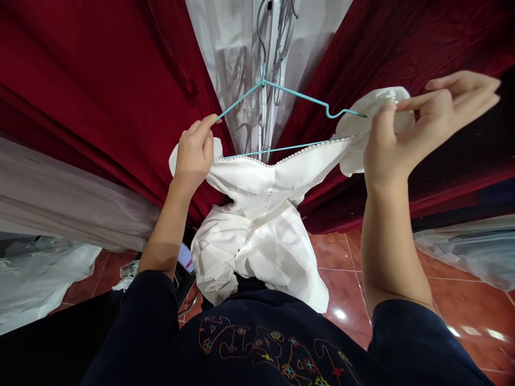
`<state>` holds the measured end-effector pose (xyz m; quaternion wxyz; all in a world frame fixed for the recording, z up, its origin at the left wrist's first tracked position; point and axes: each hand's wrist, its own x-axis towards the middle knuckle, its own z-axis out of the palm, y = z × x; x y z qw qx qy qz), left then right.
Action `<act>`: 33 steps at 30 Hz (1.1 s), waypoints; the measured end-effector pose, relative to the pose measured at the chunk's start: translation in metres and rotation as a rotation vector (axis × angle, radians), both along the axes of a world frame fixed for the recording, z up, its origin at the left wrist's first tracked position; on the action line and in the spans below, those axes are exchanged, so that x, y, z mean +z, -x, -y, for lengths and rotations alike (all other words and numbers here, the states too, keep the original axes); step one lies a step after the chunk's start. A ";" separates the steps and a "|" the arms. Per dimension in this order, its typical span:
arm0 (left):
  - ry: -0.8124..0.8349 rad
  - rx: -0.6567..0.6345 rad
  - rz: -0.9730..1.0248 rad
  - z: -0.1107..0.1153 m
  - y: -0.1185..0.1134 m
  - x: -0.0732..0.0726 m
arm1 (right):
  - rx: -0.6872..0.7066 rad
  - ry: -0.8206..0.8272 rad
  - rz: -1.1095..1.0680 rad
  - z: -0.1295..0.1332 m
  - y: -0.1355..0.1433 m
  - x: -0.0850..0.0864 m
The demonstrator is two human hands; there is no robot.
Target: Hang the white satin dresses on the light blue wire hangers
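Note:
A white dress point(265, 187) with a beaded neckline hangs from a light-blue wire hanger point(295, 93) in front of me. My left hand point(196, 147) is closed around the hanger's left shoulder, with the dress's left sleeve bunched behind it. On the other side my right hand point(422, 126) pinches the puffy right sleeve point(354, 126) at its beaded edge between thumb and index finger, the other fingers stretched out. The hanger's notched right end shows above that sleeve, outside the fabric. The skirt drapes down toward my body.
Dark red curtains point(100, 80) hang on both sides of a white rack point(265, 123) with a dark metal hook. Pale tulle fabric point(475, 249) lies low at the right, and plastic-covered white cloth point(44, 273) at the left. A phone point(185, 258) rests near my left elbow above red floor tiles point(341, 284).

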<state>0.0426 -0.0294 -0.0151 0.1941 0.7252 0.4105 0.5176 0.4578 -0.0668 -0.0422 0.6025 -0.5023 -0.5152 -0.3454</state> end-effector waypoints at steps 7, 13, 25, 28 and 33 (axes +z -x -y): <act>-0.076 -0.008 -0.115 -0.002 0.001 -0.001 | 0.277 0.416 0.067 0.005 0.058 0.016; -0.054 -0.007 -0.065 -0.007 0.002 -0.001 | 0.306 0.001 0.023 0.030 0.075 0.007; -0.315 0.040 -0.349 -0.013 0.003 -0.013 | 0.481 2.007 0.385 0.127 0.148 -0.190; -0.327 0.038 -0.353 -0.013 0.003 -0.013 | 0.508 1.980 0.365 0.166 0.161 -0.227; -0.319 0.028 -0.309 -0.015 0.003 -0.015 | 0.633 1.904 0.220 0.186 0.147 -0.248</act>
